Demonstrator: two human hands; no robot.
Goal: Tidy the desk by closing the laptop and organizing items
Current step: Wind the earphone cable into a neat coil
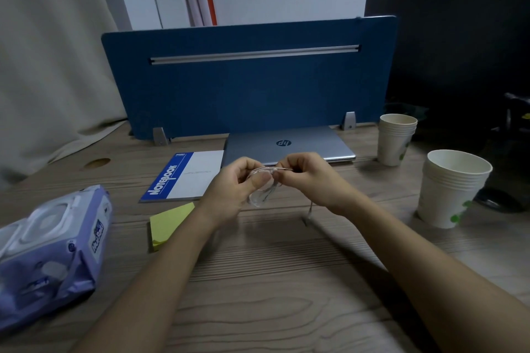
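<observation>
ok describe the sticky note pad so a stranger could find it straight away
Start at the blue divider panel at the back of the wooden desk. In front lies the blue-and-white notebook; the sticky note pad lies just nearer. It is the only plain yellow thing.

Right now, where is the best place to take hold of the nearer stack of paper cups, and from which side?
Grip the nearer cup stack around its wall just below the rim, coming from its left, desk-centre side. It stands upright and tapers downward, and dark objects crowd its right.
</observation>
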